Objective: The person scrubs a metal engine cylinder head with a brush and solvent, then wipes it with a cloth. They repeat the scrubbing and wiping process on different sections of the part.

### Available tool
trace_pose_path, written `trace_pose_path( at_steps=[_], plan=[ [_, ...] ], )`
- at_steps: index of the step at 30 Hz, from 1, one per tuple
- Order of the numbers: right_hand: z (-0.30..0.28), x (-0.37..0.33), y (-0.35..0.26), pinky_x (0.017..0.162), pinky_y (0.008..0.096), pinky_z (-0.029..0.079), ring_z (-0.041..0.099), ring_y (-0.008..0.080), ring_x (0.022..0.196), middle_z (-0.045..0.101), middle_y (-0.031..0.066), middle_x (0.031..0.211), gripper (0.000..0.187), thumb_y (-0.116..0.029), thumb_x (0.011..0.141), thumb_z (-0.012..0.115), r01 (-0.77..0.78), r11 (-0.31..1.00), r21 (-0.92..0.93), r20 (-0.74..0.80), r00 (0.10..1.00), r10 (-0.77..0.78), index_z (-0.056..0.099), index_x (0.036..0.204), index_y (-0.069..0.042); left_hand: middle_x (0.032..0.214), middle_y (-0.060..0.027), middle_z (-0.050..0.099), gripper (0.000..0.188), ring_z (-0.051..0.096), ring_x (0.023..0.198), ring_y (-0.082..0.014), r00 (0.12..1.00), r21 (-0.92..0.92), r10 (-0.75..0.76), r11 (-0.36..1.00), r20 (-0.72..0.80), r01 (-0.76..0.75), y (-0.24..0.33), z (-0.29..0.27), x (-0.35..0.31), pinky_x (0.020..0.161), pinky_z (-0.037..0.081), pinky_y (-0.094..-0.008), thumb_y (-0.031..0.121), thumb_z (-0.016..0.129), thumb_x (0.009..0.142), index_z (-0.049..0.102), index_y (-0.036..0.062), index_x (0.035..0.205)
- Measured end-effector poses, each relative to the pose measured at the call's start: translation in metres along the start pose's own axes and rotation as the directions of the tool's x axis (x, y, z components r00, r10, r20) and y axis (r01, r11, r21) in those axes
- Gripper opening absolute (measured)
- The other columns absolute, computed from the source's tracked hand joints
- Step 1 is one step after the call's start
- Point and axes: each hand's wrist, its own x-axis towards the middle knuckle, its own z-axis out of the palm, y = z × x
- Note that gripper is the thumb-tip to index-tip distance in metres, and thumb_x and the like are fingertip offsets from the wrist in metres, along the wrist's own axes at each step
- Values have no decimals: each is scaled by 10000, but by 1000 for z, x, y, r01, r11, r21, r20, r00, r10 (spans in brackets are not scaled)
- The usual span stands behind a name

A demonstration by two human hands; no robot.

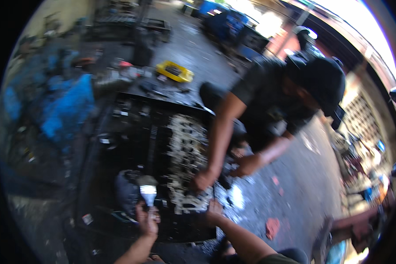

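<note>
My left hand [148, 220] is closed round the handle of a paintbrush [148, 190], its wide metal band and pale bristles pointing away from me over a black tray [132, 229]. Just beyond the brush sits a dark rounded container or lump [126, 193], too blurred to name. To the right in the tray lies a grey metal engine cylinder head [180, 167] with rows of openings. My right hand [213, 212] is at its near right end, by the tray's rim; blur hides its fingers. A co-worker's hand [202, 181] reaches onto the cylinder head.
The co-worker [268, 97], in dark clothes and a cap, leans in from the right. A yellow tray [175, 71] with dark parts stands beyond the black tray. Blue plastic sheeting [70, 108] lies at left. A red rag [272, 228] is on the wet floor at right.
</note>
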Motion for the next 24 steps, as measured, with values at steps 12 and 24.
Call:
trace_pose_path(
  at_steps=[12, 24],
  plan=[
    [-84, 7, -17, 1203, 571, 390, 393, 460, 1525, 234, 299, 1719, 1422, -956, 730, 636, 253, 821, -512, 510, 859, 53, 125, 1704, -55, 969, -58, 641, 397, 570, 754, -79, 988, 131, 100, 985, 115, -115, 8, -20, -14, 566, 447, -239, 30, 685, 1020, 456, 94, 1337],
    [-260, -178, -127, 1105, 550, 481, 580, 475, 1344, 557, 295, 1474, 1080, -749, 829, 736, 649, 684, -334, -116, 691, -713, 440, 1560, -11, 956, -84, 782, 275, 754, 913, -229, 762, 954, -630, -105, 154, -279, 112, 45, -42, 793, 573, -410, 265, 675, 950, 659, 86, 1159]
  ],
)
